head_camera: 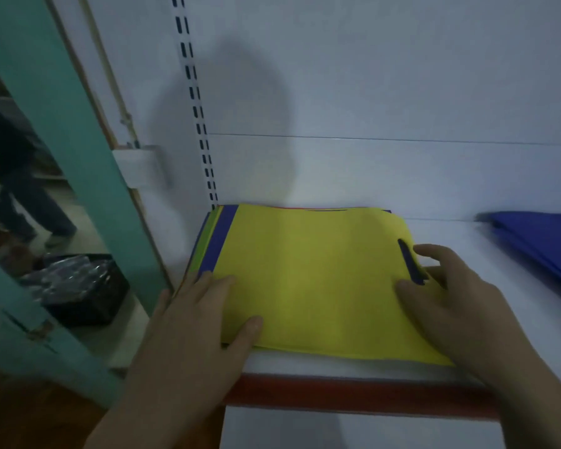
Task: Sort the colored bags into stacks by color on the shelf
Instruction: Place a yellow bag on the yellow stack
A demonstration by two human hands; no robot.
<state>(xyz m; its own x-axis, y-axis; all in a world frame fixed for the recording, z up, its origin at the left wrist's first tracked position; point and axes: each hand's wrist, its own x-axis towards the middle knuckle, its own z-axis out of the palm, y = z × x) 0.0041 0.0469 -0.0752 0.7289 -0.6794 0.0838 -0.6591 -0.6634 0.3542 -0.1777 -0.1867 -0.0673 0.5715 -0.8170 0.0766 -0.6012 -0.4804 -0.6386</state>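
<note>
A yellow bag [311, 280] lies flat on top of a mixed pile on the white shelf [441, 231]. Blue [222, 241] and green [207, 244] bag edges stick out on the pile's left side. A dark slot handle [410, 260] shows near the yellow bag's right edge. My left hand [204, 319] rests flat on the bag's near left corner, thumb on the yellow surface. My right hand [447, 293] holds the bag's right edge by the handle, thumb on top and fingers reaching past the edge. A separate blue bag stack [544, 241] lies at the far right of the shelf.
The shelf has a red front strip [353, 393] and a slotted white upright [198, 111] at the back left. Left of the shelf stands a teal frame [78, 157]. On the floor sits a black crate [84, 290], with a person's legs [23, 202] beyond it.
</note>
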